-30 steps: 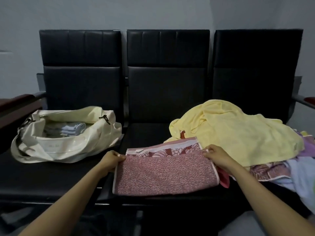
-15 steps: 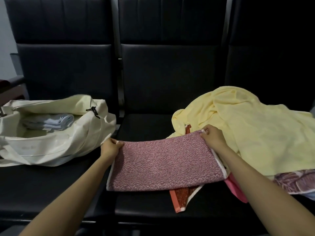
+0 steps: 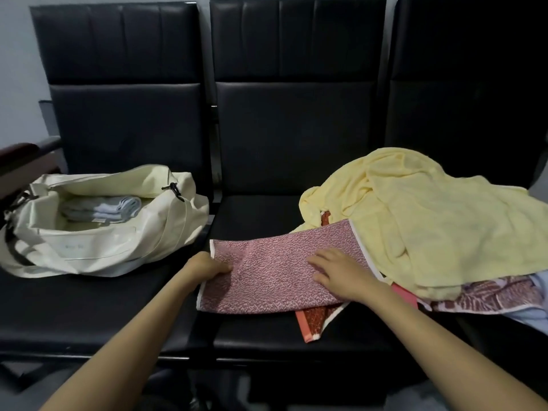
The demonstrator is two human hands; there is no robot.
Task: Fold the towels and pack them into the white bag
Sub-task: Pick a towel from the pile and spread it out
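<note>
Row of black padded seats [image 3: 261, 209] carries everything. A loose pale-yellow terry towel [image 3: 430, 221] is heaped just right of our right grip [image 3: 341, 269], over other patterned cloths. The open white fabric bag [image 3: 98, 244] sits well left of our left grip [image 3: 206, 266] and holds a folded pale-blue towel [image 3: 103, 207].

Between the two grips lies the pink speckled towel [image 3: 275, 271], a folded band on the middle seat. Its long axis runs left to right, with the right end angled slightly away from us and touching the yellow heap. Left grip pinches the white-hemmed left end, fingers curled round it. Right grip lies flat on the cloth, fingers spread, holding nothing. An orange-red patterned towel corner [image 3: 314, 321] pokes out beneath.

Step, as we judge it: smoothing before the next fold. Anchor the left end, sweep rightward, square the hems, then fold end to end.
</note>
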